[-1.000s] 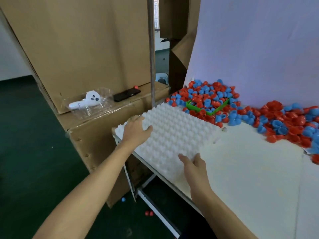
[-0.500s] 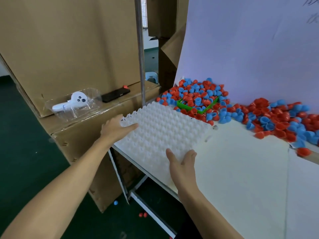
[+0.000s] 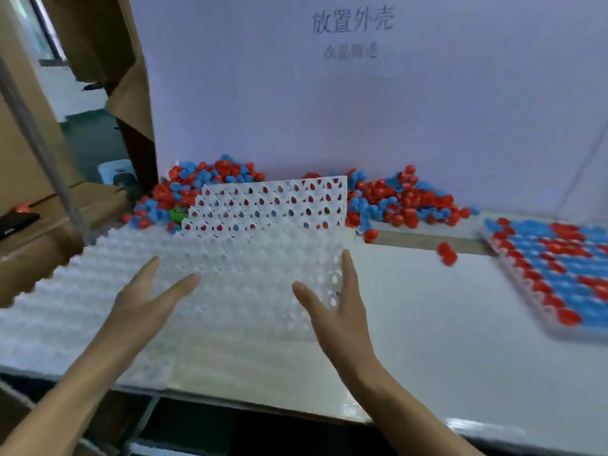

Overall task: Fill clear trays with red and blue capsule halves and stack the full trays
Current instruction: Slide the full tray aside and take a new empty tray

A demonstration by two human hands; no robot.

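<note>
A clear empty tray (image 3: pixel 269 222) with rows of round cups is tilted, its far edge raised in front of the pile of red and blue capsule halves (image 3: pixel 398 199). My left hand (image 3: pixel 148 301) touches the tray's near left part with straight, spread fingers. My right hand (image 3: pixel 332 311) lies against its near right edge, fingers straight and thumb spread. A stack of clear trays (image 3: pixel 59 297) lies under and to the left of the tilted tray. A full tray (image 3: pixel 556 268) of red and blue halves sits at the right.
The white table (image 3: pixel 427 324) has a few loose red halves (image 3: pixel 446 253) near the pile. A white board with printed characters (image 3: pixel 352 24) stands behind. Cardboard boxes (image 3: pixel 19 166) and a metal pole (image 3: pixel 36 136) stand at the left, with a green scoop (image 3: pixel 177 213) in the pile.
The view swung right, bringing the full tray into sight. One tray has come off the stack towards the right and tilted up, and both hands moved with it.
</note>
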